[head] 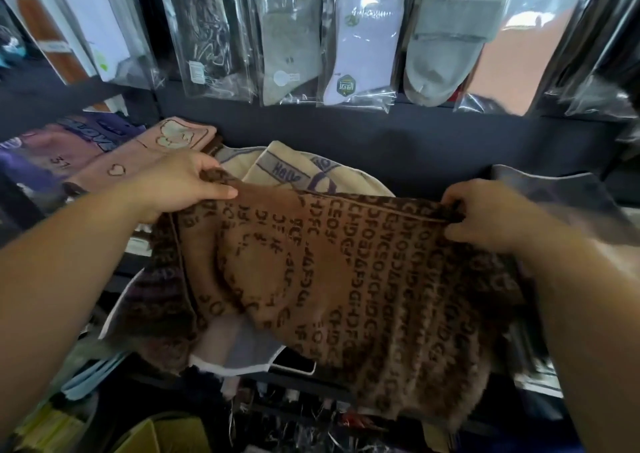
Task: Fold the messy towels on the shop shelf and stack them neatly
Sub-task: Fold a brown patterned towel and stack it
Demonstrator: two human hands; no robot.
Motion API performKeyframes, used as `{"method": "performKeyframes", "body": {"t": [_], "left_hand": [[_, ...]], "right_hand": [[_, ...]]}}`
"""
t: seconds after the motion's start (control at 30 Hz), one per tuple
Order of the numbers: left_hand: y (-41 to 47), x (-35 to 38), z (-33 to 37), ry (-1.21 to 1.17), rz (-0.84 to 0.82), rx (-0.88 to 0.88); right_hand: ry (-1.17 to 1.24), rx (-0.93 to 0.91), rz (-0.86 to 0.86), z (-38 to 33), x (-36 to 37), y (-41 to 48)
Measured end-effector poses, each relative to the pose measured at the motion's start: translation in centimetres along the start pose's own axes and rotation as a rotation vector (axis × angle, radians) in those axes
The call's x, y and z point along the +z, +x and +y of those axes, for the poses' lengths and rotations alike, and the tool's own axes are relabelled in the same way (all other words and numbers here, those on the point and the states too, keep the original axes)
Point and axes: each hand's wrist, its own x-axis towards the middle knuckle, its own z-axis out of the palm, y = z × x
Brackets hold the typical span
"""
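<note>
Fingers first: the left hand (pixel 180 189) has its fingers (pixel 211 194) curled over the top left corner of the brown towel (pixel 363 279), thumb lying along the edge. The right hand (pixel 485 217) has its fingers (pixel 453 201) pinched on the same top edge at the far end, so both hands are holding cloth, none spread wide. The towel hangs stretched between them at the middle of the shelf (pixel 415 141), its lower half spilling over the front toward 6 o'clock, with a bulge and slack at about 8 o'clock. Looks like the person is squaring it up for a first fold. To do that well, they'd probably want to pull the top edge taut and level, shake out that lump, then bring the corners together evenly. The cream towel (pixel 304 172) heaped at 12 o'clock and a pale cloth (pixel 235 345) poking out underneath at 7 o'clock could snag it. A pink towel (pixel 145 154) sits at 10 o'clock and sock packets (pixel 360 44) hang above.
</note>
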Motion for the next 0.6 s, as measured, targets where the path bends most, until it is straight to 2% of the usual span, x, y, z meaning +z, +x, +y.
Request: {"method": "performKeyframes", "body": {"t": [0.07,0.13,0.23,0.33,0.4,0.53,0.6], "left_hand": [[1.0,1.4,-1.6,0.145,0.162,0.031],[1.6,2.5,-2.5,0.23,0.229,0.083],[2.5,3.5,-3.3,0.32,0.238,0.146],[3.8,3.4,-3.3,0.333,0.18,0.187],[4.8,3.0,-2.8,0.329,0.201,0.232],[6.7,2.4,-0.6,0.29,0.406,0.331],[7.6,2.8,0.2,0.283,0.427,0.359]], "right_hand": [[-0.028,0.094,0.068,0.4,1.9,1.0],[-0.052,0.17,0.127,0.7,3.3,1.8],[-0.05,0.215,0.147,1.0,4.9,3.1],[-0.104,0.2,0.054,1.6,5.8,4.7],[-0.12,0.237,0.059,1.6,5.8,5.8],[-0.107,0.374,0.261,1.9,4.8,8.0],[-0.076,0.42,0.326,2.1,4.9,8.8]]}}
